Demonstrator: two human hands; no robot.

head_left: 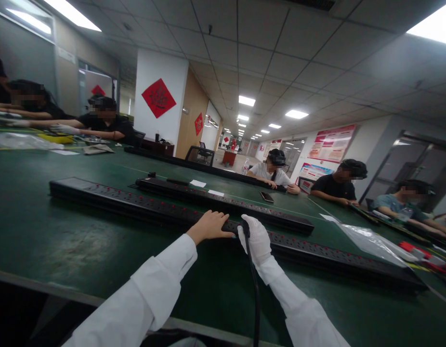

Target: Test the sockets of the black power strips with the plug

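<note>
A long black power strip with rows of sockets and small red dots lies slantwise across the green table in front of me. My bare left hand grips its middle, fingers over the top and thumb along the near side. Just right of it, my right hand wears a white glove and is closed round a black plug at the strip's sockets. Whether the plug's pins sit in a socket is hidden. From the plug a black cable runs down toward me past the table edge.
Behind lies a second power strip, and farther back a long black bar. A phone and paper slips are on the table. Clear plastic and red tools lie right. Several co-workers sit around.
</note>
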